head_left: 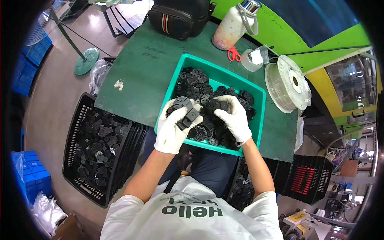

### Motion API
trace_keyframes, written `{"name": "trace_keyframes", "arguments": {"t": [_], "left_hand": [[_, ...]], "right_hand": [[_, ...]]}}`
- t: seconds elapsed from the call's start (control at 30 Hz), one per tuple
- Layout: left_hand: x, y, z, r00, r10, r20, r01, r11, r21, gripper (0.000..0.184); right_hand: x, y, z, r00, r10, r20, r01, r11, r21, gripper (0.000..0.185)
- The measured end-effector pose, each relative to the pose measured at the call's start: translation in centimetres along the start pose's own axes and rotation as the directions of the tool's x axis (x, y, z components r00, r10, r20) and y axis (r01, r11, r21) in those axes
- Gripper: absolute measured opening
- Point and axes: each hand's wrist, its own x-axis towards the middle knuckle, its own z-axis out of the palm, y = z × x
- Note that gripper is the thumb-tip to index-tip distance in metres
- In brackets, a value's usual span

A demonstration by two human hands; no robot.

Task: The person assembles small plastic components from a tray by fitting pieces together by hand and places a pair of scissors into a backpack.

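A teal plastic bin (262,116) on the green table holds a heap of black molded plastic parts (195,78). Over its left side, my left hand (171,129), in a white glove, is closed around a black plastic part (188,117) with a round end and a blocky end. My right hand (236,118), gloved too, grips another black plastic part (220,105) between thumb and fingers above the heap. The two held parts are close together, and the fingers partly hide both.
Behind the bin are a black bag (180,20), a bottle (236,26), red scissors (234,54), a tape roll (251,62) and a clear spool (286,84). A black basket (76,140) of dark parts stands left of the table (136,72); another black crate (308,176) stands right.
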Motion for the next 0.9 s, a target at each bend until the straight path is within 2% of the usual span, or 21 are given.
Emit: {"name": "trace_keyframes", "arguments": {"t": [0.07,0.27,0.43,0.47,0.57,0.63,0.7,0.77,0.83,0.9], "left_hand": [[0.0,-0.1,0.1,1.000,0.002,-0.029,-0.002,1.000,-0.013,0.035],[0.0,0.0,-0.2,0.999,-0.016,0.041,0.017,1.000,-0.024,0.042],[-0.2,0.1,0.3,1.000,-0.018,-0.003,0.018,1.000,-0.023,0.042],[-0.3,0.2,0.3,1.000,-0.017,-0.021,0.017,0.999,-0.027,0.041],[-0.1,0.0,-0.1,1.000,-0.019,-0.015,0.019,0.999,-0.049,0.041],[0.0,0.1,0.0,0.999,-0.022,-0.025,0.021,0.999,-0.050,0.040],[0.0,0.1,0.0,0.999,-0.026,-0.038,0.024,0.998,-0.053,0.039],[0.0,0.2,0.0,0.999,-0.019,-0.032,0.018,0.999,-0.027,0.037],[-0.1,0.2,0.0,1.000,-0.022,-0.021,0.022,1.000,-0.014,0.034],[0.1,0.0,-0.3,1.000,-0.006,-0.001,0.006,0.999,-0.039,0.033]], "right_hand": [[-0.5,0.2,-0.4,0.998,0.052,-0.041,-0.051,0.999,0.018,0.039],[-0.6,0.4,-0.2,0.987,-0.065,-0.150,0.070,0.997,0.030,0.040],[-1.1,-0.8,-1.0,0.982,0.102,-0.159,-0.096,0.994,0.045,0.034],[-1.8,-1.5,-1.6,0.981,0.103,-0.164,-0.108,0.994,-0.025,0.031],[-6.1,-4.2,-4.4,0.967,0.243,-0.082,-0.249,0.966,-0.068,0.023],[-10.7,-4.2,-7.2,0.962,0.219,0.161,-0.182,0.959,-0.219,0.022],[-15.8,-1.9,-9.2,0.870,0.351,0.347,-0.305,0.935,-0.181,0.024],[-19.9,0.7,-9.8,0.698,0.679,0.228,-0.632,0.733,-0.251,0.029],[-25.2,7.3,-11.4,0.756,0.655,0.007,-0.549,0.640,-0.538,0.035],[-28.3,10.3,-11.2,0.659,0.683,-0.316,-0.554,0.157,-0.818,0.038]]}}
